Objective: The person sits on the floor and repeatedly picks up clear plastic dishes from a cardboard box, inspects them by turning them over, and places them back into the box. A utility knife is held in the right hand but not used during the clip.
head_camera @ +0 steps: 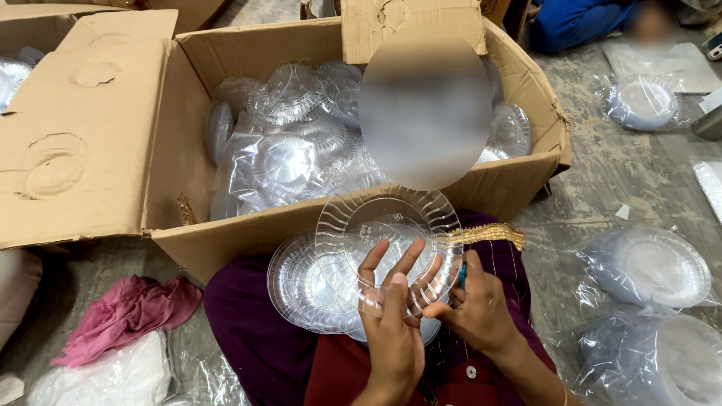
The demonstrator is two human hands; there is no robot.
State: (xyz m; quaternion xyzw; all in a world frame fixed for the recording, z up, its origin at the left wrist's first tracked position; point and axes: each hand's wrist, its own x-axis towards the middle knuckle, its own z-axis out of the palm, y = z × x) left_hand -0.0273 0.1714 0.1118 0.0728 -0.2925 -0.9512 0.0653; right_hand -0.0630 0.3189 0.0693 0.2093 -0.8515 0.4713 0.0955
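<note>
A clear, round, ribbed plastic plate [387, 240] is held by the left hand [391, 316], fingers spread behind it, before an open cardboard box [248, 53]; its rim is pinched by the right hand [474, 312].

Clear ribbed plastic plate [380, 225], tilted up, w/ stack of same plates [304, 293] just behind, over lap.

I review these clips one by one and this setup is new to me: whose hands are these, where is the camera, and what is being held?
One picture, taken by a camera on the person's head, looking down at their lap. Their left hand spreads its fingers against a clear plastic plate, held tilted up. The right hand pinches the plate's lower edge and grips a small blue object, too hidden to name. A stack of similar plates rests on the lap. In front stands an open cardboard box of bagged plates; more bagged stacks lie on the floor.
</note>
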